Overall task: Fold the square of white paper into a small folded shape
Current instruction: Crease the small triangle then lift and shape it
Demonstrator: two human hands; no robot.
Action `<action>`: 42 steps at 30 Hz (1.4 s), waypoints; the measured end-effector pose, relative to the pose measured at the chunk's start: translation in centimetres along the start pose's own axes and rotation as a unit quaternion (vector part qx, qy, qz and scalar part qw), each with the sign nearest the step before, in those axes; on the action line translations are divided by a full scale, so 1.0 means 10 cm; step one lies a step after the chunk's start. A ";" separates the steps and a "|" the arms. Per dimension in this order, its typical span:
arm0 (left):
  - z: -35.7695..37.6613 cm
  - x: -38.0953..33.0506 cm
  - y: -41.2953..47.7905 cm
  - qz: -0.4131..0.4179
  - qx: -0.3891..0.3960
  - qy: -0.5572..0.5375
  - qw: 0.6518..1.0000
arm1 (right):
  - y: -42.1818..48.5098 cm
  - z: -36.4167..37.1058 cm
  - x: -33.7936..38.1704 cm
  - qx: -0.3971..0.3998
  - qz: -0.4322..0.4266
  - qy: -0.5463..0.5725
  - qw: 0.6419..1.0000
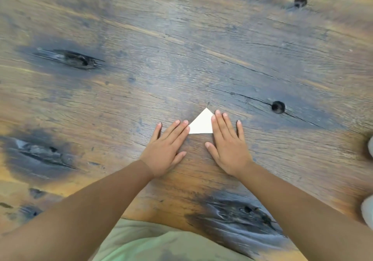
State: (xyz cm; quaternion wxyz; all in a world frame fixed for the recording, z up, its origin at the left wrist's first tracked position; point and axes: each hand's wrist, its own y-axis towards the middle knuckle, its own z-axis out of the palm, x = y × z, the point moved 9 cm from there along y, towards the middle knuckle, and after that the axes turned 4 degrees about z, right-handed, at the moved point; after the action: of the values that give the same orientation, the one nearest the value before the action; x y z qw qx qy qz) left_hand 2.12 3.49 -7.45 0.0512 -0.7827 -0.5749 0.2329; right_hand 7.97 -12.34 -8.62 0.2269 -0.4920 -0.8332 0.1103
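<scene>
Now both my hands lie flat and open, palms down, on the wooden surface [181,44], just right of the frame's centre. Between them sits the white paper [201,124], folded into a triangle with its point aimed toward the top of the frame and its long edge nearest me. My left hand [168,148] has fingers spread, and its index fingertip touches the triangle's lower left corner. My right hand [228,145] covers the triangle's right side, its fingertips resting on the paper's right edge. Neither hand grips anything. Dark knots mark the weathered wood, one round knot [278,106] just right of the paper. My green shirt [153,244] shows at the bottom edge.
</scene>
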 end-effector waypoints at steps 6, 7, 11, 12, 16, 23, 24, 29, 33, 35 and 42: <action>-0.46 0.15 0.23 -0.140 -0.126 -0.207 0.960 | 0.08 -0.54 -0.09 -0.070 0.054 0.144 0.986; -0.50 0.19 0.27 -0.175 -0.139 -0.217 0.950 | 0.11 -0.58 -0.10 -0.073 0.069 0.150 0.984; -0.47 0.14 0.51 -0.223 -0.108 -0.225 0.942 | 0.23 -0.59 -0.13 -0.058 0.115 0.130 0.983; -0.46 0.12 0.57 -0.229 -0.097 -0.224 0.942 | 0.26 -0.58 -0.12 -0.055 0.120 0.118 0.984; -0.40 0.07 0.70 -0.257 -0.086 -0.207 0.940 | 0.31 -0.53 -0.09 -0.053 0.128 0.095 0.986; -0.35 0.07 0.71 -0.300 -0.087 -0.216 0.925 | 0.35 -0.50 -0.15 -0.059 0.144 0.149 0.977; -0.35 0.05 0.72 -0.299 -0.086 -0.234 0.921 | 0.35 -0.50 -0.16 -0.056 0.141 0.158 0.976; -0.45 0.00 0.76 -0.244 -0.093 -0.339 0.904 | 0.34 -0.58 -0.09 -0.043 0.087 0.211 0.973; -0.61 -0.03 0.72 -0.207 -0.065 -0.404 0.889 | 0.25 -0.80 -0.05 -0.043 0.037 0.215 0.975; -0.74 -0.08 0.68 -0.174 -0.047 -0.422 0.889 | 0.18 -0.96 -0.03 -0.047 0.024 0.222 0.974; -1.32 -0.36 0.41 -0.077 -0.020 -0.452 0.888 | -0.23 -1.45 0.08 -0.043 0.038 0.294 0.954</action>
State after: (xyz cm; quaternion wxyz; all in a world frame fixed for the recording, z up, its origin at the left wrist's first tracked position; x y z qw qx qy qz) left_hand 10.48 1.31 3.93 -0.2122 -0.5471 -0.5985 0.5454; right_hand 12.95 -13.33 5.13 0.4359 -0.5434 -0.7143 -0.0669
